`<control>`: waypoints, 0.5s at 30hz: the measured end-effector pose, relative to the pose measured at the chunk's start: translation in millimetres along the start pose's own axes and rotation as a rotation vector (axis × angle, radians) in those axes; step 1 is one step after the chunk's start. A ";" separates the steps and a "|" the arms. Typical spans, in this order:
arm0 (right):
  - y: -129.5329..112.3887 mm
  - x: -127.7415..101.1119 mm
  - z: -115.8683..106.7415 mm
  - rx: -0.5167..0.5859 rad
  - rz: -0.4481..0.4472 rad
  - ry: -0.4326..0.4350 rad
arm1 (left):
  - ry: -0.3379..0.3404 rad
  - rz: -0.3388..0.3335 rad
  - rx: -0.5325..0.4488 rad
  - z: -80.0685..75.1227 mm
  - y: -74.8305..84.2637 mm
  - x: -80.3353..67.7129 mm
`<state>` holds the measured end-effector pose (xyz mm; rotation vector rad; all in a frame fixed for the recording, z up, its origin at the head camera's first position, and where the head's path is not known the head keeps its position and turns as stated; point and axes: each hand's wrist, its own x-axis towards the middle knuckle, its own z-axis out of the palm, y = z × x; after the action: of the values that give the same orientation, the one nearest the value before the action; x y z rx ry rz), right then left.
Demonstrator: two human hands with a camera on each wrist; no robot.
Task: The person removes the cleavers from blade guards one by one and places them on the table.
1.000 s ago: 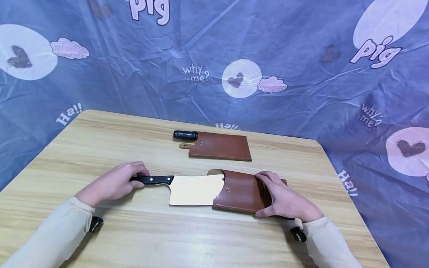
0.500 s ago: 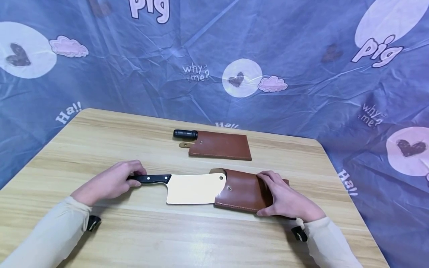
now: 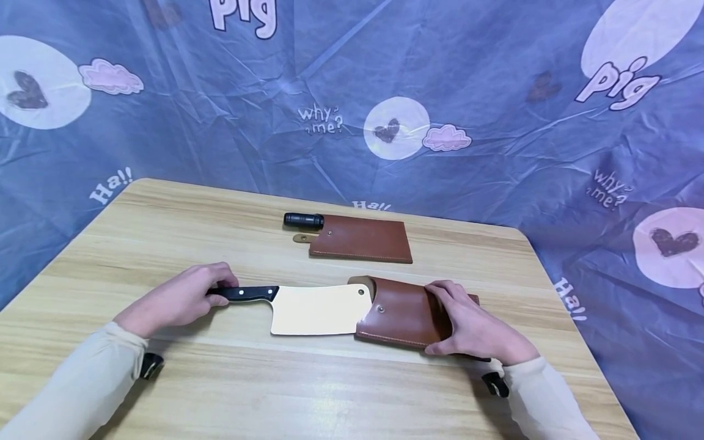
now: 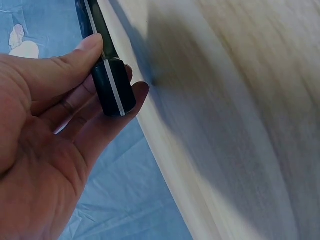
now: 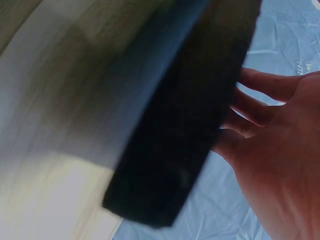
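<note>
My left hand (image 3: pixel 189 297) pinches the black riveted handle (image 3: pixel 247 294) of a cleaver between thumb and fingers. In the left wrist view the handle's butt (image 4: pixel 115 90) sticks out past the thumb. The cleaver's bright, wide blade (image 3: pixel 313 310) points right, its holed end at the mouth of a brown leather knife sheath (image 3: pixel 401 315). How much blade lies inside is hard to tell. My right hand (image 3: pixel 467 321) grips the sheath's closed end across its width, thumb on the near edge and fingers on the far edge. The right wrist view shows that sheath end (image 5: pixel 170 140) dark and blurred.
A second brown sheath (image 3: pixel 363 239) lies farther back on the wooden table (image 3: pixel 264 391), a black handle (image 3: pixel 304 220) and a tan strap (image 3: pixel 304 239) sticking out at its left. Behind the table hangs a blue printed cloth (image 3: pixel 236 122).
My left hand has drawn the cleaver slightly left, and my right hand has shifted the sheath slightly right. More of the blade shows, including the hole near its end.
</note>
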<state>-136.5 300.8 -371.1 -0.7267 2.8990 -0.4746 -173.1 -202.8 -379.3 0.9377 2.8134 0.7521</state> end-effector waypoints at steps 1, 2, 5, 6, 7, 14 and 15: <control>0.7 -0.5 -0.3 -0.001 0.000 0.003 | 0.002 0.002 -0.003 -0.3 -0.2 0.0; 1.4 -1.1 -0.7 -0.003 0.000 0.005 | 0.004 0.000 -0.004 -0.6 -0.4 -0.2; 3.2 -3.2 -1.5 -0.005 0.005 0.005 | 0.010 0.000 -0.003 -1.0 -0.8 -0.7; 3.6 -3.9 -1.7 -0.005 0.008 0.003 | 0.013 0.000 -0.003 -1.0 -1.0 -0.8; 4.1 -4.4 -1.8 -0.006 0.012 0.002 | 0.015 0.001 -0.001 -1.0 -1.3 -1.0; 8.6 -9.0 -3.5 -0.007 0.019 0.033 | 0.029 0.012 -0.003 -2.6 -4.0 -2.8; 9.1 -9.6 -4.1 -0.005 0.020 0.038 | 0.031 0.012 -0.004 -3.0 -4.5 -3.3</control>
<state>-132.8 314.1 -369.9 -0.6960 2.9412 -0.4839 -173.6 -209.1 -379.1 0.9521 2.8335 0.7803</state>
